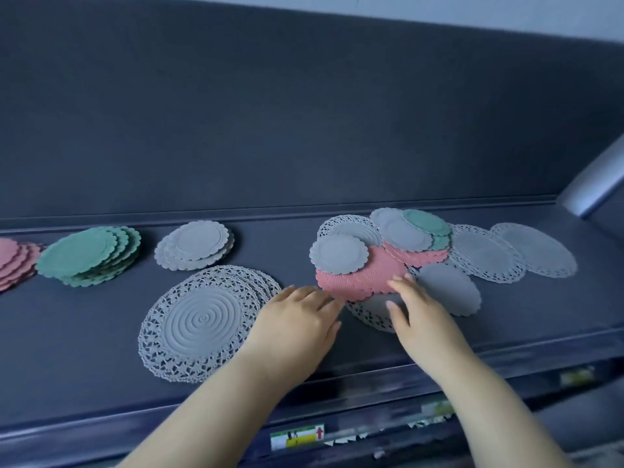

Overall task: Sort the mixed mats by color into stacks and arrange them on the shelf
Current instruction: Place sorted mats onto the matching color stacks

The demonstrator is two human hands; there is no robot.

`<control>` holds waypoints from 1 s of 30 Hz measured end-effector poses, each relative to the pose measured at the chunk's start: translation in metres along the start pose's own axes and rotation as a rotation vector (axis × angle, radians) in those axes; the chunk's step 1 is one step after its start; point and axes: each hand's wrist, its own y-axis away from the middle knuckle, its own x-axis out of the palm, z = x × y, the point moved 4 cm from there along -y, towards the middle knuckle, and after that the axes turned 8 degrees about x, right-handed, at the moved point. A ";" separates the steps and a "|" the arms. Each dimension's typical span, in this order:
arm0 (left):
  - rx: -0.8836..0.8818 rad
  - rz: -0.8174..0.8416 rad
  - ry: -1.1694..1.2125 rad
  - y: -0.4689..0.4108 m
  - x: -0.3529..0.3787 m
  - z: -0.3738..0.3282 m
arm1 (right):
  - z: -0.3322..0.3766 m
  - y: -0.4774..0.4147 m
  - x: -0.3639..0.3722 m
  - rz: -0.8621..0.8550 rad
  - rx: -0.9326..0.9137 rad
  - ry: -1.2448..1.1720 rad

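Both our hands are open, fingers straight, at the pink mat lying just ahead on the shelf: left hand at its near-left rim, right hand touching its near-right, though blur may hide a pinch. The pink stack lies far left.

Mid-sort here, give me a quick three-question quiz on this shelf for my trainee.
1. True or false: the green stack lies between the pink stack and the small grey stack.
2. The small grey mat at the mixed pile's left edge overlaps: A) a pink mat B) a green mat C) nothing.
3. Fill in: the sorted stack nearest the left hand holds grey ____-edged mats.
Key: 1 true; 2 A; 3 lace.
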 end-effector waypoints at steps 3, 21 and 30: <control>-0.034 -0.010 -0.008 -0.020 0.020 0.001 | -0.007 -0.014 -0.003 0.010 -0.027 0.027; -0.219 0.237 -0.031 -0.061 0.055 0.011 | -0.008 -0.058 -0.027 0.156 -0.014 0.108; -0.355 0.355 -0.216 -0.068 0.068 -0.022 | -0.025 -0.075 -0.027 0.102 -0.404 0.121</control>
